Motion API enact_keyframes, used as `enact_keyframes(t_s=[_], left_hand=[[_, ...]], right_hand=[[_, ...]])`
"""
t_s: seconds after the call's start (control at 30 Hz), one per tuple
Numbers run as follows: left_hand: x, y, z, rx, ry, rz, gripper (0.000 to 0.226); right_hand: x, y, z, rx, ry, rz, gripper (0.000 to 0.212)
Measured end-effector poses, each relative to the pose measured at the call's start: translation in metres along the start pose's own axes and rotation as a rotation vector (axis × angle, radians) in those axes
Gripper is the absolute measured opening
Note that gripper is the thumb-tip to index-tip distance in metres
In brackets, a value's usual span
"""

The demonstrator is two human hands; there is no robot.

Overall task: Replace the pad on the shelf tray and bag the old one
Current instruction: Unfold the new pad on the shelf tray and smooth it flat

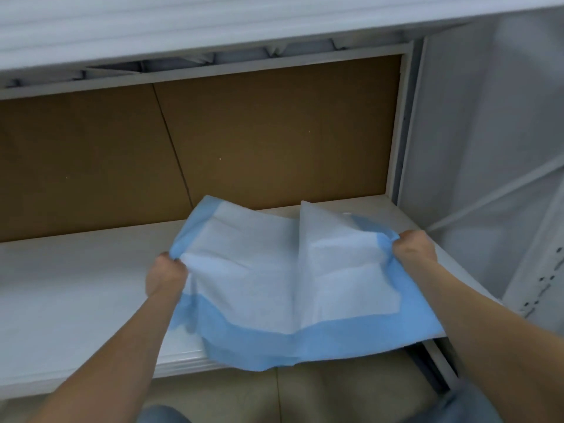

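Gripping the pad point(274, 279) by its two side edges, we hold it spread out over the right part of the white shelf tray point(76, 300). Our left hand point(166, 274) is closed in a fist round the pad's left edge, with the blue border bunched up inside the curled fingers. Our right hand point(413, 247) is clenched the same way on the right edge, a little farther back than the left. Both forearms reach forward from the near bottom corners of the view.

The pad is white in the middle with a blue border all round. It shows fold creases, one of them running from near to far down its middle. Its far-left corner and a fold at the far middle stand up off the tray, in front of the brown back panel point(274, 132). Its near blue edge hangs past the tray's front lip, over the tiled floor point(335, 392). We cannot tell whether the middle of the pad touches the tray.

Above runs the white upper shelf point(213, 22), with its braced underside showing. On the right stands a pale side panel point(488, 132) crossed by a slanting bar. At the near bottom edge we see a bit of blue denim point(161, 415).
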State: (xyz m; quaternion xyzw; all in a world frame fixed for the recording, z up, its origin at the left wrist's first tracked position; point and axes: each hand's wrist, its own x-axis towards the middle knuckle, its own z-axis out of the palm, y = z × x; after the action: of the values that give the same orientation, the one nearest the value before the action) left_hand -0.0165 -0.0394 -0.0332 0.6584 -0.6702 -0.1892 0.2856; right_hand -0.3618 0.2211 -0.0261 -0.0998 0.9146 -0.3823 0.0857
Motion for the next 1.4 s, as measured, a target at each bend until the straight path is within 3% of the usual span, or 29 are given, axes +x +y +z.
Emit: enact_keyframes(t_s=[0.2, 0.3, 0.4, 0.5, 0.6, 0.7, 0.83, 0.97, 1.1, 1.27, 1.4], left_hand=[[0.015, -0.017, -0.008, -0.017, -0.073, -0.056, 0.030], [0.018, -0.013, -0.010, -0.178, -0.191, -0.024, 0.050], [0.009, -0.010, -0.007, -0.482, -0.367, -0.014, 0.060], [0.003, -0.008, -0.004, -0.480, -0.493, -0.044, 0.053], [0.011, -0.006, -0.002, -0.339, -0.366, 0.038, 0.049], [0.013, 0.007, -0.010, -0.369, -0.144, 0.172, 0.052], [0.017, 0.015, -0.013, -0.395, -0.036, 0.259, 0.053], [0.026, 0.002, 0.001, -0.328, -0.128, 0.190, 0.059], [0.031, -0.010, 0.012, -0.181, -0.283, 0.047, 0.075], [0.041, -0.024, 0.021, -0.174, -0.407, -0.172, 0.048], [0.037, -0.027, 0.019, -0.185, -0.493, -0.235, 0.028]], right_hand=[[-0.008, -0.001, 0.008, -0.141, -0.059, -0.013, 0.035], [-0.013, -0.007, 0.012, -0.196, -0.127, -0.031, 0.044], [-0.014, -0.008, 0.020, -0.226, -0.225, -0.059, 0.034], [-0.012, -0.009, 0.028, -0.198, -0.190, -0.090, 0.017], [-0.007, -0.015, 0.030, -0.137, -0.061, -0.128, 0.022], [0.001, -0.026, 0.022, 0.047, 0.091, -0.107, 0.027], [0.007, -0.038, 0.011, 0.240, 0.202, -0.049, 0.032], [0.013, -0.033, 0.008, 0.186, 0.195, -0.034, 0.033], [0.017, -0.023, 0.020, 0.059, 0.014, 0.032, 0.039], [0.013, -0.005, 0.034, -0.202, -0.123, 0.072, 0.046], [0.017, 0.000, 0.036, -0.241, -0.094, 0.081, 0.040]])
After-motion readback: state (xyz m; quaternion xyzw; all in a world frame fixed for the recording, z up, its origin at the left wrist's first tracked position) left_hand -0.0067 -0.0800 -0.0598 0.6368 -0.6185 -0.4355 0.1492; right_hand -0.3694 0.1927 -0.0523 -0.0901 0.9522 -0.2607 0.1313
